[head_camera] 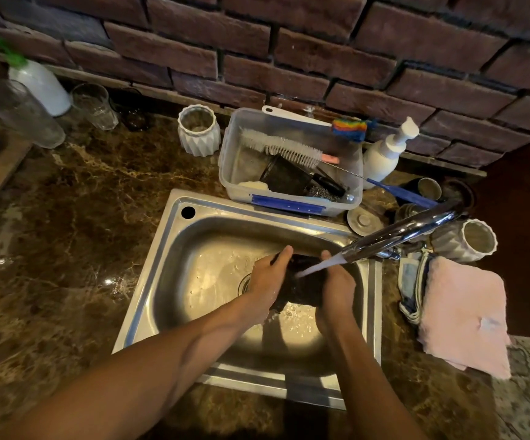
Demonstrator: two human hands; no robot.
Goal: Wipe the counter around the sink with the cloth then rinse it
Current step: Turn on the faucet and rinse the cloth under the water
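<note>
A dark, wet cloth was held between the left hand and right hand, fingers clamped on it. It was kept over the stainless-steel sink, under water from the chrome tap.

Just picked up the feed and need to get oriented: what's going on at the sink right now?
A person is rinsing a dark cloth over the steel sink. The left hand and the right hand hold it between them under the water running from the faucet. The marble counter to the left shows wet glints. A pink towel lies folded on the right, untouched.
</note>
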